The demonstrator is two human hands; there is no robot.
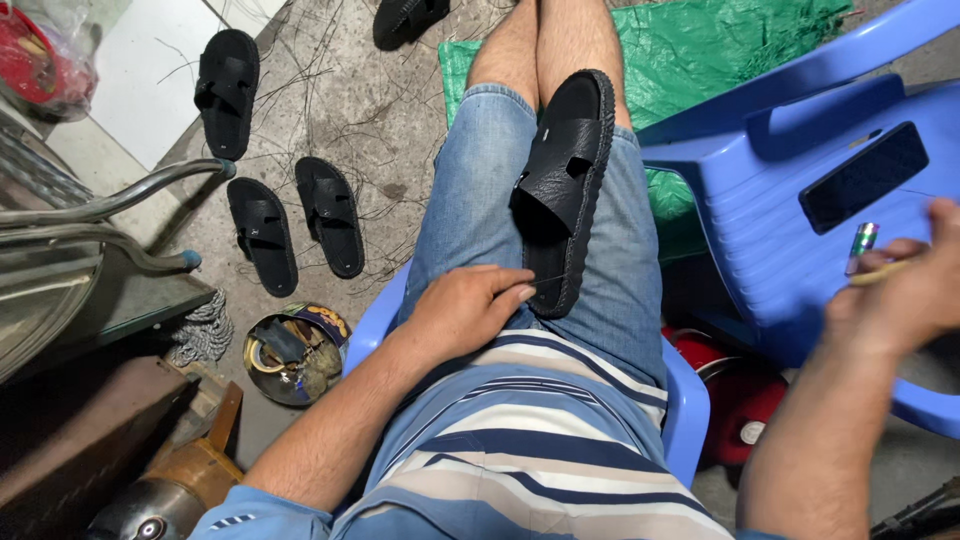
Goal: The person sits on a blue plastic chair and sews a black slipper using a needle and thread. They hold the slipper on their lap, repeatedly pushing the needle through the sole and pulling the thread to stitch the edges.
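Observation:
A black sandal [567,190] lies sole-edge down along my right thigh, on my denim shorts. My left hand [463,308] rests on my lap with its fingertips pinched at the sandal's heel end, seemingly on a thin thread. Out to the right, over a blue plastic chair [775,200], my right hand [905,290] is closed on a thin yellowish tool. A black phone [863,176] and a small lighter [862,243] lie on that chair's seat, just beyond the hand.
Several more black sandals [262,233] lie on the concrete floor at left among loose threads. A round tin [292,352] of odds and ends sits by my chair. Green tarp [700,50] is spread ahead. A red object [740,400] is under the blue chair.

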